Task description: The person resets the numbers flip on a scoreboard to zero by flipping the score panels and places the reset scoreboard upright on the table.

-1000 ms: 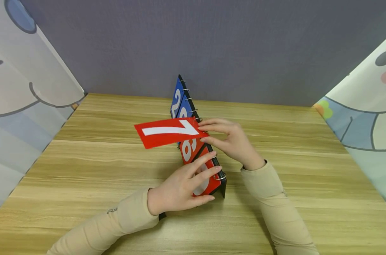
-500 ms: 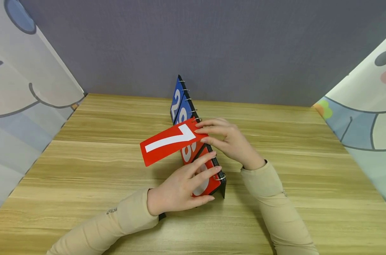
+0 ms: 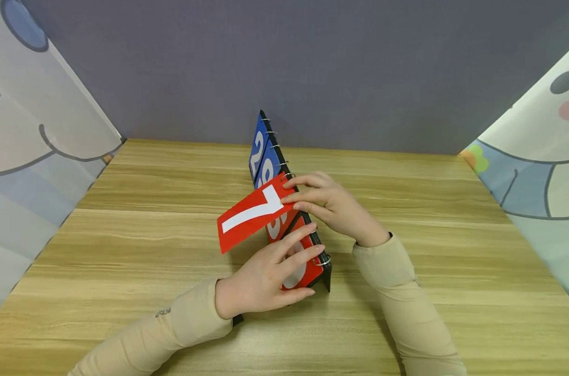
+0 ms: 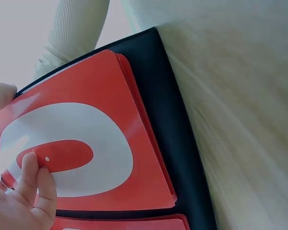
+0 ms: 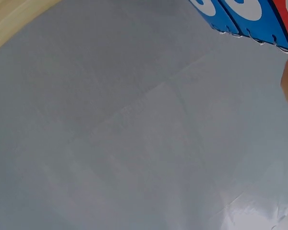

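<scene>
Head view alone shows me my right hand (image 3: 333, 206) pinching the red 7 card (image 3: 253, 216) above the scoreboard (image 3: 308, 250) on the bench (image 3: 148, 235); left hand (image 3: 265, 279), fingers straight, rests on the red 0 card (image 4: 81, 153).

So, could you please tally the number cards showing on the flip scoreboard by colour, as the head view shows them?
Red cards: 3 (the lifted 7 card, one beneath it, one under the left hand)
Blue cards: 2
Total: 5

Glossy plastic card (image 3: 251, 218), wood-grain table (image 3: 139, 224)
</scene>
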The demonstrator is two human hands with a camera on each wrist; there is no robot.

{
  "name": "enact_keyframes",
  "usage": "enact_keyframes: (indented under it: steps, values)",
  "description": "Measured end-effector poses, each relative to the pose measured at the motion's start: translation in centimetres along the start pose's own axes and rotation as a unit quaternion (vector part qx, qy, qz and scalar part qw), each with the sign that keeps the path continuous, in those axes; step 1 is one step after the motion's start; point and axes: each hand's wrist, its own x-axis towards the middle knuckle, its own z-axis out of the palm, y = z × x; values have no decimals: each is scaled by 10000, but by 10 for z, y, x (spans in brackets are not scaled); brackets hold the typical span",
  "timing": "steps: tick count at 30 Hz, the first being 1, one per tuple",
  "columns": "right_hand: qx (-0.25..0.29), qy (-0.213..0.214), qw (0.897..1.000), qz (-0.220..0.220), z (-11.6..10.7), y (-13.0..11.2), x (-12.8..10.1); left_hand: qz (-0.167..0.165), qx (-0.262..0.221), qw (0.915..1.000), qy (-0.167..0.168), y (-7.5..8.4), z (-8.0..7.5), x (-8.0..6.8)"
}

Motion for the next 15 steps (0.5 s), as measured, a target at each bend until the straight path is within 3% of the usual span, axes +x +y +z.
enact_keyframes:
  steps: [4, 8, 12, 15]
  values:
    - [-102, -342, 9993, 98, 0, -1, 0, 12, -13, 10000, 7, 0, 0, 0]
    - [62, -352, 9988, 320, 1, -2, 0, 35, -25, 10000, -7, 0, 0, 0]
    - [589, -128, 9964, 594, 0, -2, -1, 53, -39, 10000, 4, 0, 0, 0]
    - [1171, 269, 9887, 900, -2, -1, -2, 23, -104, 9999, 4, 0, 0, 0]
